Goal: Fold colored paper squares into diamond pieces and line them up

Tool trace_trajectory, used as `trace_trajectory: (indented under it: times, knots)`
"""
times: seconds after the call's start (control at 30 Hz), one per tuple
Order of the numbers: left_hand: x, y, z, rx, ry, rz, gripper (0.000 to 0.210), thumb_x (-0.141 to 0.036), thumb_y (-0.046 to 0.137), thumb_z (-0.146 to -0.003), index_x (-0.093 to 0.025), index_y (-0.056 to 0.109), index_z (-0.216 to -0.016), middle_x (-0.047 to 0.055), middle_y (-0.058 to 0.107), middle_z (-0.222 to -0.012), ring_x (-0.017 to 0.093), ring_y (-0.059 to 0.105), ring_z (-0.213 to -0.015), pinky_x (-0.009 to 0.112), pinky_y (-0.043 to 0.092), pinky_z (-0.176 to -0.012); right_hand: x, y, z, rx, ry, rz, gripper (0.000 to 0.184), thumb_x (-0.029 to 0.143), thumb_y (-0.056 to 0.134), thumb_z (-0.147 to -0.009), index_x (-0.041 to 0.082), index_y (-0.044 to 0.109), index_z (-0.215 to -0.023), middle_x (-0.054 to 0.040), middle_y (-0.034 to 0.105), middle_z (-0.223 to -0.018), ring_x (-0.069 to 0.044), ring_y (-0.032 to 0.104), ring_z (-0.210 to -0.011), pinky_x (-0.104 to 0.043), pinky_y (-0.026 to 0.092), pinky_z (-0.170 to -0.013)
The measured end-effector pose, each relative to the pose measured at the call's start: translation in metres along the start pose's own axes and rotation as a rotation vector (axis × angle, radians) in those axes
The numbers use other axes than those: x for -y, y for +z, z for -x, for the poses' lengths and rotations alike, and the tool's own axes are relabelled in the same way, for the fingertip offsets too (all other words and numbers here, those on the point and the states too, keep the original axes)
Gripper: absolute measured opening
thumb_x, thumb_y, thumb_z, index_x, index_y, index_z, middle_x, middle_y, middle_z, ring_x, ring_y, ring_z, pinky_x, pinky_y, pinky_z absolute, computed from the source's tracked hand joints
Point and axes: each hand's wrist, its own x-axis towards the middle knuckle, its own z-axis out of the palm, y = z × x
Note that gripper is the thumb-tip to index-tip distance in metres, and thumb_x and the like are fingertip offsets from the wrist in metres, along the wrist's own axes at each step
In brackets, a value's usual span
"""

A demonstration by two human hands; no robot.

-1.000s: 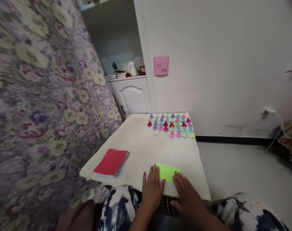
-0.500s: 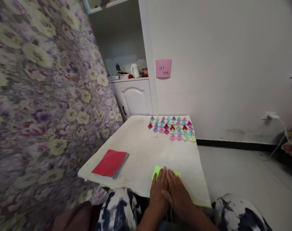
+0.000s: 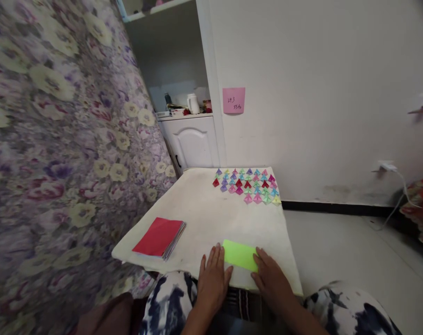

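Note:
A bright yellow-green sheet of paper (image 3: 239, 255), a long rectangle that looks folded, lies flat near the front edge of the table. My left hand (image 3: 213, 277) rests flat at its left end, fingers stretched out and pointing away from me. At the right end my right hand (image 3: 270, 278) lies with its fingers spread, fingertips touching the paper's edge. Neither hand grips anything. To the left sits a stack of paper with a red sheet (image 3: 159, 236) on top. Small folded paper pieces (image 3: 248, 184) in many colours stand in rows at the far right of the table.
The cream-covered table (image 3: 197, 200) reaches to the wall. A pink note (image 3: 233, 100) with handwriting is stuck there. Floral curtain (image 3: 82, 153) hangs along the left. Behind the table stands a white cabinet (image 3: 193, 142) with a white jug (image 3: 193, 103) on its shelf.
Both hands were together over the middle of the yellow-green paper. They have moved apart to its two ends, leaving its surface uncovered. The camera view has shifted slightly.

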Motion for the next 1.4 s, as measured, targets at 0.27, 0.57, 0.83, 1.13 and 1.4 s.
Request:
trace_trajectory:
  times: [0.27, 0.57, 0.83, 1.13, 1.4]
  knots:
    - [-0.002, -0.015, -0.003, -0.224, -0.327, 0.679, 0.036, -0.031, 0.048, -0.08, -0.016, 0.055, -0.112, 0.011, 0.062, -0.112, 0.023, 0.055, -0.108, 0.043, 0.041, -0.096, -0.004, -0.027, -0.044, 0.035, 0.172, -0.086, 0.037, 0.022, 0.057, -0.071, 0.016, 0.058, -0.108, -0.0109, 0.058, -0.103, -0.026, 0.053, -0.099, -0.037, 0.043, -0.087]
    - [-0.053, -0.022, 0.013, 0.118, -1.002, 1.797, 0.027, -0.022, 0.06, -0.075, -0.015, 0.046, -0.098, 0.012, 0.072, -0.078, 0.019, 0.069, -0.066, 0.028, 0.052, -0.064, -0.007, -0.019, -0.056, 0.108, 0.239, -0.113, 0.026, 0.026, 0.058, -0.073, 0.019, 0.058, -0.097, -0.0061, 0.056, -0.093, -0.022, 0.054, -0.088, -0.031, 0.04, -0.077]
    - [-0.07, -0.034, -0.006, 0.227, -1.177, 1.846, 0.019, -0.022, 0.055, -0.079, -0.012, 0.053, -0.095, 0.004, 0.07, -0.061, 0.012, 0.061, -0.041, 0.019, 0.043, -0.04, -0.006, -0.018, -0.056, 0.109, 0.26, -0.13, 0.021, 0.025, 0.057, -0.072, 0.019, 0.059, -0.092, -0.0052, 0.054, -0.09, -0.021, 0.053, -0.083, -0.029, 0.039, -0.074]
    - [-0.073, -0.041, 0.023, 0.048, -1.166, 1.863, 0.028, -0.019, 0.05, -0.084, -0.016, 0.046, -0.111, 0.004, 0.07, -0.071, 0.01, 0.061, -0.044, 0.019, 0.045, -0.043, 0.004, -0.025, -0.055, 0.138, 0.264, -0.175, 0.008, 0.021, 0.054, -0.072, 0.02, 0.055, -0.079, -0.0023, 0.054, -0.083, -0.017, 0.053, -0.077, -0.025, 0.036, -0.069]
    - [-0.067, -0.032, 0.039, 0.128, -1.162, 1.86, 0.027, -0.017, 0.052, -0.082, -0.018, 0.044, -0.108, -0.003, 0.061, -0.06, 0.008, 0.055, -0.039, 0.017, 0.038, -0.039, 0.011, -0.031, -0.049, 0.212, 0.334, -0.214, 0.013, 0.022, 0.057, -0.069, 0.021, 0.057, -0.083, 0.0011, 0.059, -0.071, -0.015, 0.054, -0.067, -0.023, 0.031, -0.058]
